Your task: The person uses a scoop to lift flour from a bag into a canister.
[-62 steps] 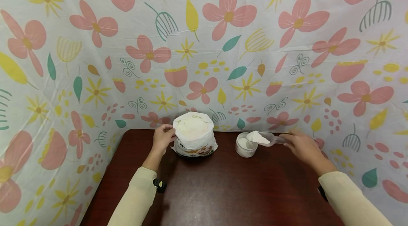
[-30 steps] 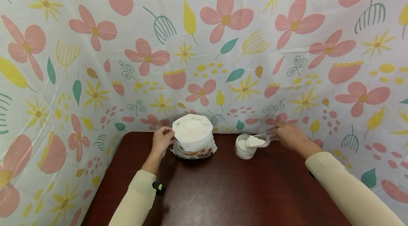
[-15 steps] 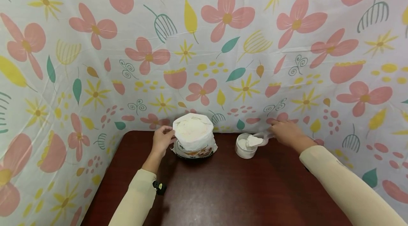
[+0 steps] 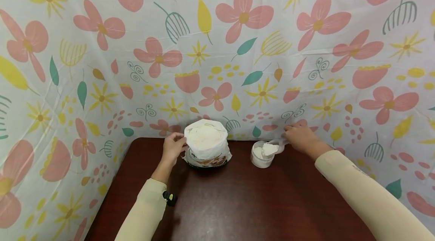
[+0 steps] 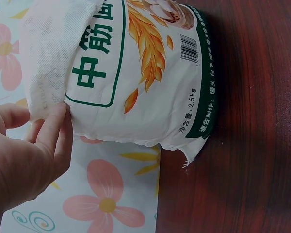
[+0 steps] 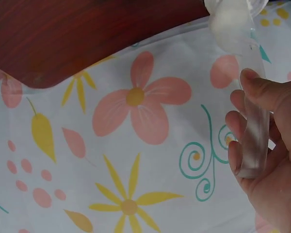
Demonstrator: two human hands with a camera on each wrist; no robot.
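My left hand (image 4: 172, 149) pinches the folded-down rim of a white flour bag (image 4: 209, 154). In the left wrist view, the thumb and fingers of that hand (image 5: 36, 155) hold the cloth edge of the printed bag (image 5: 140, 111). The bag stands upright with its top open and pale flour inside. With my right hand (image 4: 302, 139) I grip the handle of a clear scoop (image 4: 281, 144), its bowl tilted over a small clear jar (image 4: 261, 162). A heap of white flour (image 4: 270, 149) sits in the scoop, and white powder shows in the jar. The right wrist view shows the fingers curled round the handle (image 6: 254, 145).
Both containers stand near the far edge of a dark red-brown wooden table (image 4: 224, 203). Directly behind it hangs a white curtain (image 4: 217, 71) printed with flowers and leaves, which also runs along the left and right sides.
My right hand has moved left and turned, bringing the loaded scoop further over the jar and tipping its bowl. The left hand and the flour bag have stayed in place.
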